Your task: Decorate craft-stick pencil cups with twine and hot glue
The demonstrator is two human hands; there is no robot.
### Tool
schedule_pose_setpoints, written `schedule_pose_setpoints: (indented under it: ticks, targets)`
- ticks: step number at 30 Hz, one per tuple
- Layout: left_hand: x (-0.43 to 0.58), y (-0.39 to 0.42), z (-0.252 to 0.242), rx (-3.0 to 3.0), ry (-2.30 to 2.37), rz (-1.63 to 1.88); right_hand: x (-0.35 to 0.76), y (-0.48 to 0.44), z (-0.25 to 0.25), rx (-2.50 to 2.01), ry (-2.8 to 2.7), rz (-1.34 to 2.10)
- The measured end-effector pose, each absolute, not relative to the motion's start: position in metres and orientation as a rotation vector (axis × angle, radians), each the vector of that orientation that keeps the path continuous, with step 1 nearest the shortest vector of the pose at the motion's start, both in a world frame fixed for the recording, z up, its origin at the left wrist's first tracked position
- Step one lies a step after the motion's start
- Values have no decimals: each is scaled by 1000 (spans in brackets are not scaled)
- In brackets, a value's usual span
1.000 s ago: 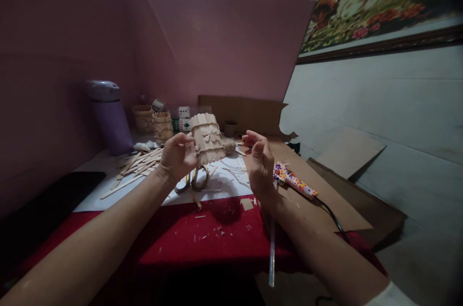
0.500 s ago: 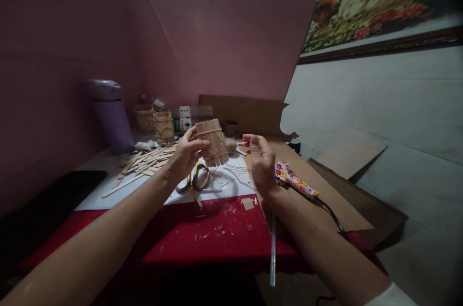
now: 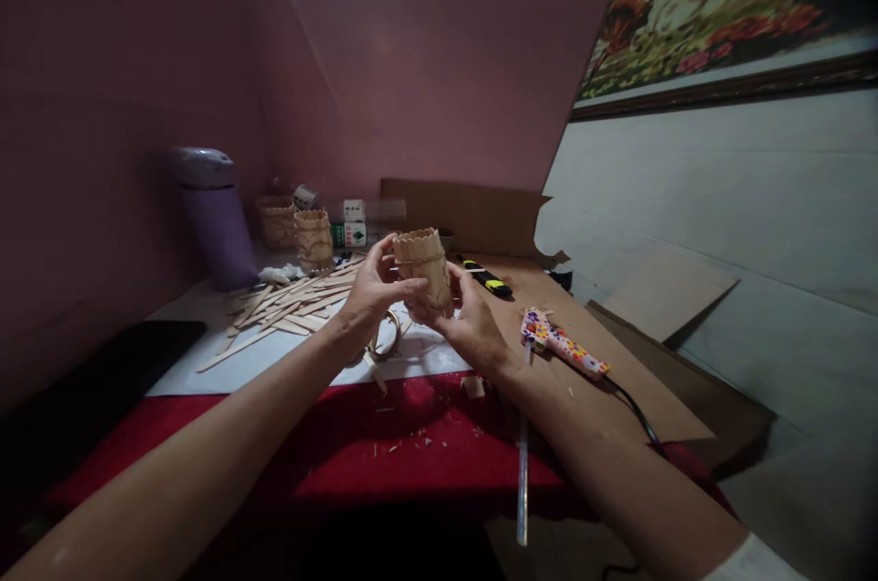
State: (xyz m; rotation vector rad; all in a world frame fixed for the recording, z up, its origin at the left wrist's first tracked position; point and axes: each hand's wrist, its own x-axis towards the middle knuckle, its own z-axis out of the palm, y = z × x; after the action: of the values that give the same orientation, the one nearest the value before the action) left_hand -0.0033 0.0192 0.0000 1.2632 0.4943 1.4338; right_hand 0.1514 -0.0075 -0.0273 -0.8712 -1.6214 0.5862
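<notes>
Between my two hands is a small cup made of craft sticks (image 3: 422, 259), raised above the table, its scalloped rim facing up and cord running round it. My left hand (image 3: 376, 288) grips it from the left, thumb across the front. From the right and below, my right hand (image 3: 470, 325) closes on its lower part. Under the hands, partly hidden, are scissors (image 3: 388, 336) on white paper (image 3: 178, 371). A pile of loose craft sticks (image 3: 294, 302) lies to the left. On the cardboard at right rests a flowered hot glue gun (image 3: 562, 348) with a glue stick (image 3: 523, 480) sticking out.
Two similar stick containers (image 3: 314, 241) stand at the back left, near a purple bottle (image 3: 218, 224). A yellow and black utility knife (image 3: 490, 279) lies on the cardboard sheet (image 3: 637, 403). Small scraps (image 3: 425, 442) dot the red cloth (image 3: 329, 462). The glue gun's black cord (image 3: 635, 412) trails off right.
My right hand has moved left and taken hold of the cup, which was in my left hand alone. The cup has turned more upright and shifted slightly right. The utility knife has come into view.
</notes>
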Motion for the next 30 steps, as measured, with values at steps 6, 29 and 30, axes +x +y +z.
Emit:
schedule_pose_setpoints:
  ticks: [6,29,30]
  targets:
    - [-5,23,2,1241,519,1468,151,-7,-27,-846,-1566,637]
    - [-24,66,5,1259,728,1814,171,17,-35,-980,-1351,395]
    - [-22,70,3,1280,743,1795,171,17,-36,-986,-1368,399]
